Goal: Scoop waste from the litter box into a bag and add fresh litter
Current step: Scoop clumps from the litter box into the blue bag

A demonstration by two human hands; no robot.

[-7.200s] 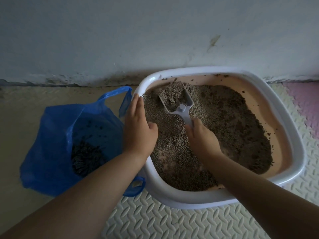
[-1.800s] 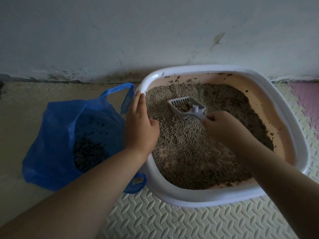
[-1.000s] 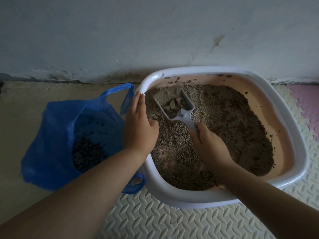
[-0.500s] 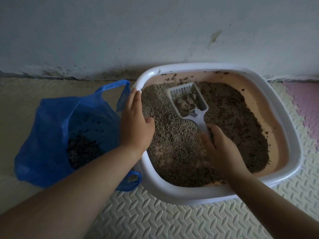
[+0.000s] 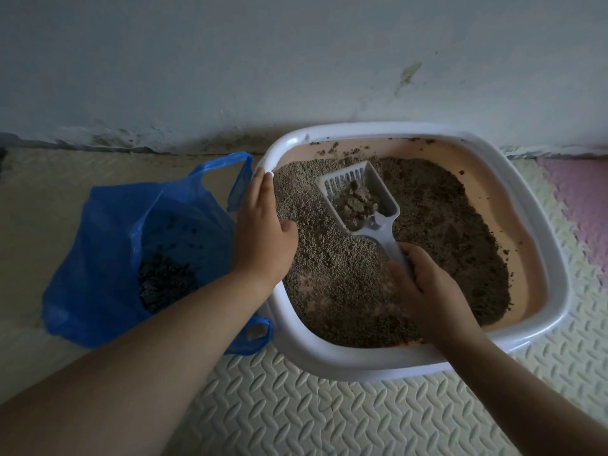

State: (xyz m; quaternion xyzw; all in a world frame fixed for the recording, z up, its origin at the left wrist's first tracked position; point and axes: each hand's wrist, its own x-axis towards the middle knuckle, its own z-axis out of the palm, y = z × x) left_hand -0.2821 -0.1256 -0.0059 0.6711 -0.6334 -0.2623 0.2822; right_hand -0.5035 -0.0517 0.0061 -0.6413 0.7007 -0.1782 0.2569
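Centrally, a right hand (image 5: pixel 424 291) curled its fingers round the handle of a slotted scoop (image 5: pixel 381 225), likely light and stiff, carrying crumbly clumps (image 5: pixel 355 204) above the litter box (image 5: pixel 329 355). At nine o'clock, a left hand (image 5: pixel 263 232), fingers pressed together, rested on its rim beside a blue bag (image 5: pixel 98 274).

A pale grey-white wall (image 5: pixel 230 60) fills the upper half, scuffed and marked with a yellowish streak (image 5: pixel 407 75) towards the right. A dark, grimy band (image 5: pixel 125 144) of dirt and flaked paint runs along its foot. Cream foam matting (image 5: pixel 329 416), embossed with a repeating leaf-like pattern, covers the floor, and a pink tile (image 5: pixel 582 205) adjoins it at the right. The light is dim and soft.
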